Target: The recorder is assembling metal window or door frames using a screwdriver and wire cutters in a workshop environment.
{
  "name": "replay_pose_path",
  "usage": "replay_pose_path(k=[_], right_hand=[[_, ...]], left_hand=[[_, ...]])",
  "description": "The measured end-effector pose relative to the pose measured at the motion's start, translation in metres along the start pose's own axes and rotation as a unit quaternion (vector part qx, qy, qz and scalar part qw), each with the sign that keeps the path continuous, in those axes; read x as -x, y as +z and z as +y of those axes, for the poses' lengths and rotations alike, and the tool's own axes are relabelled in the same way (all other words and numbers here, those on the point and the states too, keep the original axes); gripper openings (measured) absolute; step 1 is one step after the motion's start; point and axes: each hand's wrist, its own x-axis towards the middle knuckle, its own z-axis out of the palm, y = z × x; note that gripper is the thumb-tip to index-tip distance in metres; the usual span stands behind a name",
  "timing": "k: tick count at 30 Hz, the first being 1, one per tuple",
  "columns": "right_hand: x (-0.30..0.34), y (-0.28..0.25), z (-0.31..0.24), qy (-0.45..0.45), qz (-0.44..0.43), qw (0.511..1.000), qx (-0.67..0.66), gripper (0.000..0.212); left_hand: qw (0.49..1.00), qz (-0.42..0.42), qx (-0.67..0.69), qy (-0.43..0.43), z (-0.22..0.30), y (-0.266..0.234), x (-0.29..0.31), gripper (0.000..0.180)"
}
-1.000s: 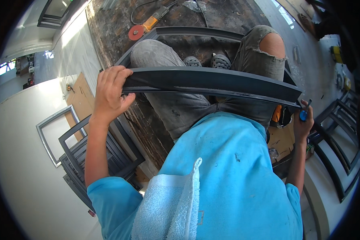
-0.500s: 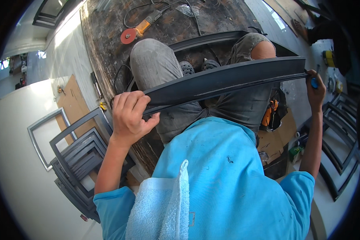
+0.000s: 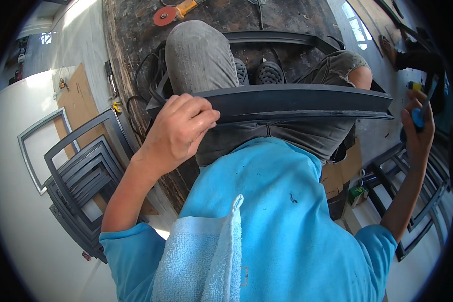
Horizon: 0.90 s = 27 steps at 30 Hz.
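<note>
The near side of a black metal frame (image 3: 297, 103) spans the person's grey-trousered lap (image 3: 297, 135), its far side beyond two grey perforated clogs (image 3: 270, 74) on the dark worn wooden tabletop (image 3: 297, 17). The left hand (image 3: 182, 126) is at the near side's left end; the right hand (image 3: 422, 132), around a blue-handled tool (image 3: 417, 117), is out past the right end. Beyond the left knee (image 3: 199, 45) lies a yellow angle grinder with a red disc (image 3: 184, 9). Stacked grey rectangular frames (image 3: 70, 209) stand left of the tabletop.

Right hand (image 3: 422, 132) now off the dark bar (image 3: 297, 100), out to its right (blue tool (image 3: 417, 117) carried along), bar's tilt levelled
</note>
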Motion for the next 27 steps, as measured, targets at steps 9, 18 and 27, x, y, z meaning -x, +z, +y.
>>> replay_pose_path(k=[9,18,27], right_hand=[[-0.045,0.107,-0.139,-0.1,-0.16,0.926,-0.328,0.027],[-0.066,0.175,-0.15,-0.051,-0.338,0.734,-0.587,0.033],[-0.062,0.147,-0.162,-0.088,-0.292,0.88,-0.365,0.026]], left_hand=[[0.999,-0.011,-0.032,-0.034,0.017,0.017,-0.009,0.021],[0.99,-0.005,0.076,-0.123,0.026,0.029,-0.015,0.019],[0.996,0.08,-0.01,-0.034,0.029,0.05,-0.006,0.022]])
